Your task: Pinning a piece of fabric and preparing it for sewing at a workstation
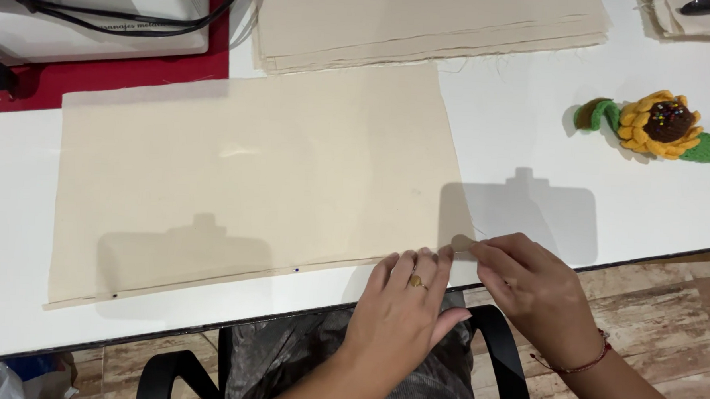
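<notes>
A beige fabric sheet (244, 179) lies flat on the white table (533, 151), its near edge folded into a narrow hem with two dark pins in it. My left hand (402, 305), wearing a ring, rests flat with its fingertips on the hem near the sheet's lower right corner. My right hand (531, 283) pinches that folded corner between thumb and fingers; a red thread bracelet sits on its wrist.
A stack of beige fabric sheets (426, 23) lies at the back. A crocheted sunflower pincushion (661, 125) sits at the right. A white sewing machine (92, 12) on a red mat (97, 72) stands back left. A black chair arm (508, 358) is below the table edge.
</notes>
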